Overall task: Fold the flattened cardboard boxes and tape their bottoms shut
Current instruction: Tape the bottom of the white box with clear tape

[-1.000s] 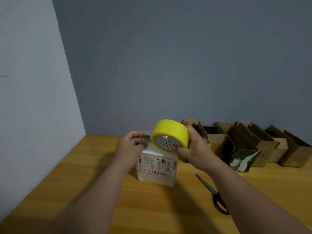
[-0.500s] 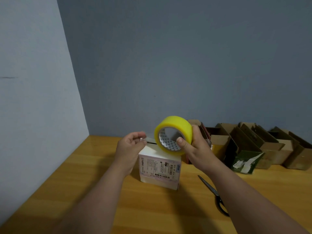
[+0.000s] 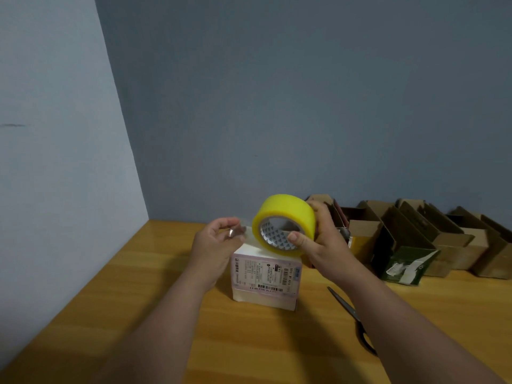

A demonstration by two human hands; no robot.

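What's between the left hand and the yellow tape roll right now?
Head view: a short clear tape strip spans from the left hand to the yellow tape roll, above the white labelled box.

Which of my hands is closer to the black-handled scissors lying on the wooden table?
Right. The right hand grips the yellow tape roll above and left of the scissors; the left hand is farther left, beyond the white box.

- A pair of scissors (image 3: 353, 320) lies on the wooden table (image 3: 133, 314), blades closed, dark handles toward the near edge.
- Two plain walls meet in a corner: a paler wall (image 3: 55, 134) on the left, a grey-blue wall (image 3: 304, 92) behind the table.
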